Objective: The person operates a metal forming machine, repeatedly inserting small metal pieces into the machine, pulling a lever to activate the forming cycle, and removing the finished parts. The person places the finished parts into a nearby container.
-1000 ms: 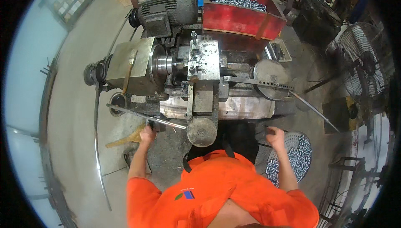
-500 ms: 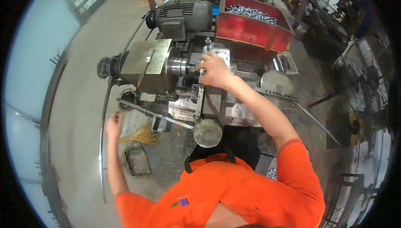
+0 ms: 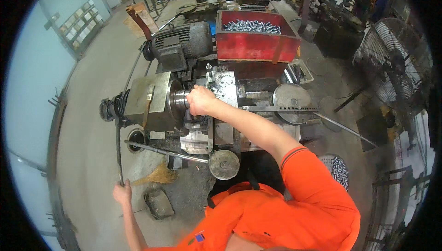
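Lathe: a grey, oil-darkened machine [image 3: 202,113] is seen at the centre of a workshop floor, its boxy headstock [image 3: 147,101] at the left and a round steel chuck [image 3: 180,99] projecting from it toward the tool block.
Motor: a ribbed dark electric motor [image 3: 182,44] is mounted behind the headstock.
Red bin: an open red metal box [image 3: 255,46] is set behind the lathe, filled with short silvery cylinders [image 3: 252,25].
Fan: a caged pedestal fan [image 3: 391,62] is placed well apart at the right.
Wall rack: a board of small pale rectangular tags [image 3: 83,23] is fixed to the light blue wall at upper left; nothing on them can be made out.
Handwheels: one flat grey disc [image 3: 291,97] is fitted at the right of the lathe, a smaller one [image 3: 224,164] at its near edge.
Lever: a long dark rod [image 3: 119,145] runs down from the headstock's left end toward the floor.
Right arm: it is stretched forward over the carriage from an orange sleeve.
Right hand [image 3: 201,100]: it is closed in a loose fist right at the chuck face; what the fingers pinch cannot be told.
Left hand [image 3: 122,192]: it is held low at the left, fingers wrapped around the lever's lower end.
Broom: a straw brush [image 3: 156,176] is lying on the floor just beside the left hand.
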`<state>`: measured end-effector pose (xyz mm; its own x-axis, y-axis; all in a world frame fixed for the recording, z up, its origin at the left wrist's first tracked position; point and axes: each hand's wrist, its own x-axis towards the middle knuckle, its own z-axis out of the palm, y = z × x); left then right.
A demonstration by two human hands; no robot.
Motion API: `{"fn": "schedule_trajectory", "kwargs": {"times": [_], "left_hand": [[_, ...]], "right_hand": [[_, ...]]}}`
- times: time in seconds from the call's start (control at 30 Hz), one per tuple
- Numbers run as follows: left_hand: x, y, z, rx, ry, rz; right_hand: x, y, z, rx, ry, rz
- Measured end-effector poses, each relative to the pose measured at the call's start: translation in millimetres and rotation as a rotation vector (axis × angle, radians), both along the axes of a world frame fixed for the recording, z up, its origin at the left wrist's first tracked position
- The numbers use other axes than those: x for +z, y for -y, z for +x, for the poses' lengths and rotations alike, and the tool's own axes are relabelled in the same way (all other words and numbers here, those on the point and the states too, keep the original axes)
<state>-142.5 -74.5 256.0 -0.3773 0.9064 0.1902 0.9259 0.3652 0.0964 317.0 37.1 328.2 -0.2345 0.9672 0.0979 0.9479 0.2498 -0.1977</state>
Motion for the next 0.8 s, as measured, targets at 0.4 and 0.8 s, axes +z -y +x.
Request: {"fn": "schedule_trajectory", "kwargs": {"times": [0.4,0.8], "left_hand": [[3.7,26.8,75.6,-0.002,0.073,0.079],[-49.3,-118.5,-26.9,-0.396,1.102,-0.408]], "right_hand": [[-3.2,0.7,7.5,-0.053,0.055,0.045],[110.1,91.5,156.0,-0.364,-0.335,0.599]]}}
